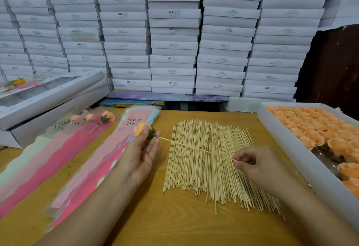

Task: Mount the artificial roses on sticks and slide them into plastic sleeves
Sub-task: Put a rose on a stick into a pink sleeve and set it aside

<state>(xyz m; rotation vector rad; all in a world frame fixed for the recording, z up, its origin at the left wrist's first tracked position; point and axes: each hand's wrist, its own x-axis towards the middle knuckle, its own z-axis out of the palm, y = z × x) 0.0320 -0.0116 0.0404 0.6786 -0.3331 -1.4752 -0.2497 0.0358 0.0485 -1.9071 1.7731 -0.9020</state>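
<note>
Left hand pinches the rose above the bench; right hand pinches the stick tail; rose likely light, crushable; grip your green base; stick thin, bends.

Left hand holds rose; right hand pinches stick.

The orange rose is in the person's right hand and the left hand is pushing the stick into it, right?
Not quite, the hands are swapped. In the head view, the left hand holds the orange rose by its green base, and the right hand pinches the far end of the stick whose tip meets the rose. They are held above the pile of sticks on the table.
</note>
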